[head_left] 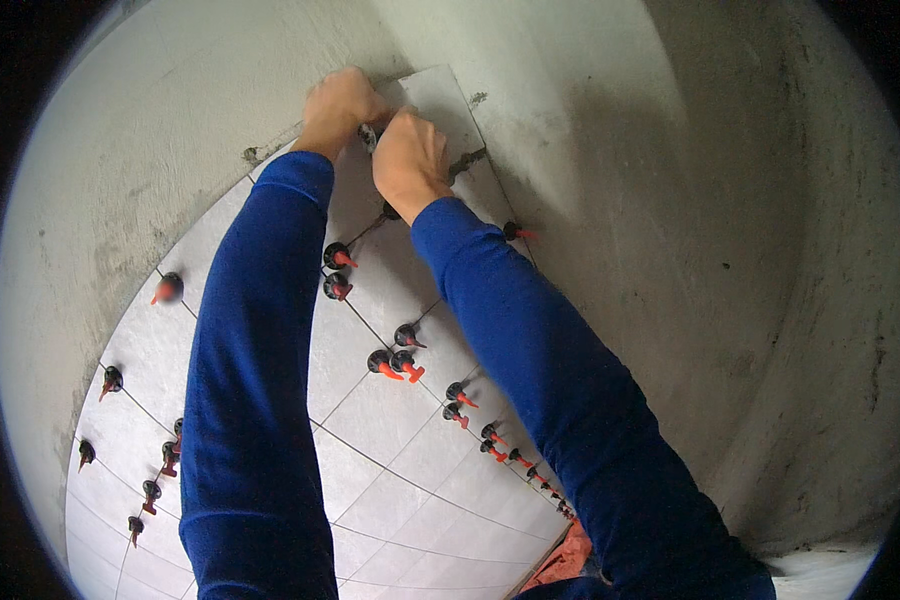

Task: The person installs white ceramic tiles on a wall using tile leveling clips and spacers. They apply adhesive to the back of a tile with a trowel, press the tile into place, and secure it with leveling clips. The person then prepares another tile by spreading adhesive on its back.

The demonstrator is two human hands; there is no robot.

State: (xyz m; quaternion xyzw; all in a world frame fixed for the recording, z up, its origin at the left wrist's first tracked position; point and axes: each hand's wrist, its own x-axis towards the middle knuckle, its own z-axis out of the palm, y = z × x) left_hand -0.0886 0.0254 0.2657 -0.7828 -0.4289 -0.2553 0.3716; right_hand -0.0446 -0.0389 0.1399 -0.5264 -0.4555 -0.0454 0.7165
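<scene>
– How do the tiles (345, 350) look?
– Smooth, faintly glossy; the bare wall (90, 220) is rough, matt, plaster-like.
– And the clips (378, 361)?
– Plastic, by the look; the sleeves (255, 400) are matt cloth.

A deep-blue, long fabric left sleeve (260, 400) and matching right sleeve (560, 370) end in plain blue cuffs (298, 178) at the wrists. Soft creases cross the cloth. Left grip (345, 103) and right grip (410, 158) are bare.
</scene>
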